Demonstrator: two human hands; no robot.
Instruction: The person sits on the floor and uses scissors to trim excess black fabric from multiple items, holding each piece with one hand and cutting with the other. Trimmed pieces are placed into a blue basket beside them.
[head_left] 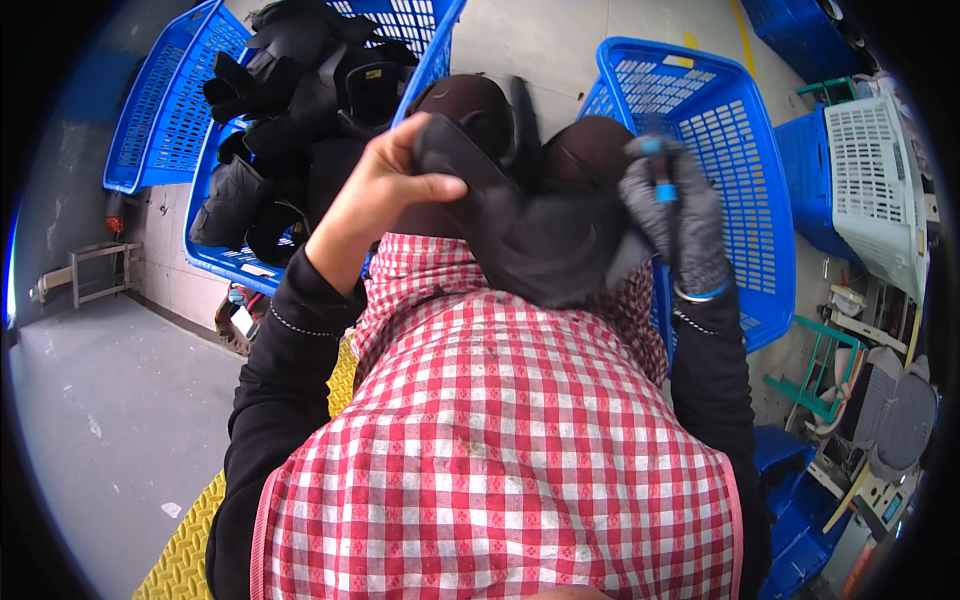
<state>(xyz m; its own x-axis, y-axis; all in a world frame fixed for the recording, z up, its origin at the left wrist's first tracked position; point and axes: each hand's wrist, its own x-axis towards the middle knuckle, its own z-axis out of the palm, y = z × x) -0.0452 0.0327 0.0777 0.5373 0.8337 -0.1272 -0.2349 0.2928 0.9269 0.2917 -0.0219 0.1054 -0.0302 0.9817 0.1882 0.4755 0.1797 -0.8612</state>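
Observation:
A soft, curved black piece, apparently a shoe upper (pixel 545 245), is held over my lap and partly blurred. My left hand (pixel 390 185), bare, pinches its upper left end between thumb and fingers. Beside its right end is my right hand (pixel 680 215), in a grey knit glove, with its fingers curled round a small stick-like thing with blue parts (pixel 665 192). Blur hides what kind of tool this is, and whether that hand also touches the black piece. Similar black pieces (pixel 300 110) lie heaped in a blue basket (pixel 230 265) at the left.
My knees, in dark trousers, are just beyond the piece. A blue perforated basket (pixel 745 130) stands close at my right. Farther right are a white crate (pixel 875 180), a green metal frame (pixel 825 370) and a grey seat (pixel 895 415). Yellow ridged matting (pixel 190 540) lies at lower left.

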